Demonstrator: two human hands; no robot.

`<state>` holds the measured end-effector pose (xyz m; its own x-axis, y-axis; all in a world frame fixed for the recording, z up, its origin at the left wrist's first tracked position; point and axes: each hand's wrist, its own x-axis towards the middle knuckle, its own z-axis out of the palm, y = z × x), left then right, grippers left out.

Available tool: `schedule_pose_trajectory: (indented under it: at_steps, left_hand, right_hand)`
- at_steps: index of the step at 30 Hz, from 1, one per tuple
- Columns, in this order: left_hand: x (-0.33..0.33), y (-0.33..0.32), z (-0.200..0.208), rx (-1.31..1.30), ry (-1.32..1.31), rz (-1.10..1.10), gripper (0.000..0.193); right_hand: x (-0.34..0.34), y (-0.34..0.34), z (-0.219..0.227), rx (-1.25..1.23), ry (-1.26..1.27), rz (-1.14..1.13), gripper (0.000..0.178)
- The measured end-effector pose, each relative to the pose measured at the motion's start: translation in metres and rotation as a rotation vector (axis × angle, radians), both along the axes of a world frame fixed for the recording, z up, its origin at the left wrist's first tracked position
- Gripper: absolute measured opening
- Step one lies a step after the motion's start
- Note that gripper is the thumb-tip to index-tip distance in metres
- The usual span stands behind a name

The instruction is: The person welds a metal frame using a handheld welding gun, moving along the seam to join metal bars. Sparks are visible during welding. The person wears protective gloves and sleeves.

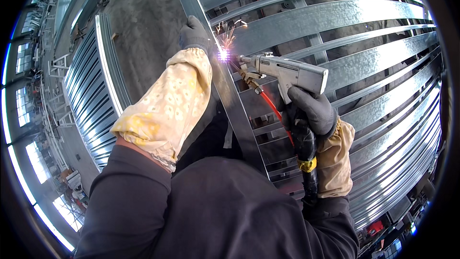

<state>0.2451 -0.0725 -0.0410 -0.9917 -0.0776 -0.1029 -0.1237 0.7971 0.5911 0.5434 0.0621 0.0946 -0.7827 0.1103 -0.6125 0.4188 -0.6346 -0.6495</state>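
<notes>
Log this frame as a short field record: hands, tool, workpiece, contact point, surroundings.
left hand: dark glove, resting on the long metal rail, yellow patterned sleeve cover
right hand: dark glove, gripping the handle of the welding gun
tool: grey gun, red hose and black cable below
contact point: nozzle tip at the rail edge, bright spot with sparks
workpiece: frame of galvanised steel slats
surroundings: second slat frame to the left, concrete floor

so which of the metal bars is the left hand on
The long upright bar crossing the horizontal slats; the left hand rests on its edge just above the welding spark.
</notes>
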Motion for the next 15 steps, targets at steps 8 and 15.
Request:
schedule_pose_trajectory:
  at_steps: [8, 15]
  left_hand:
    - [0.0045, 0.0029, 0.0103, 0.049, -0.055, 0.014, 0.066]
    - [0.0033, 0.0025, 0.0063, 0.018, -0.022, 0.01, 0.067]
  right_hand:
    - [0.0032, -0.0002, 0.0021, 0.05, -0.025, 0.025, 0.034]
    - [0.0062, -0.0033, -0.0002, 0.088, -0.024, 0.001, 0.034]
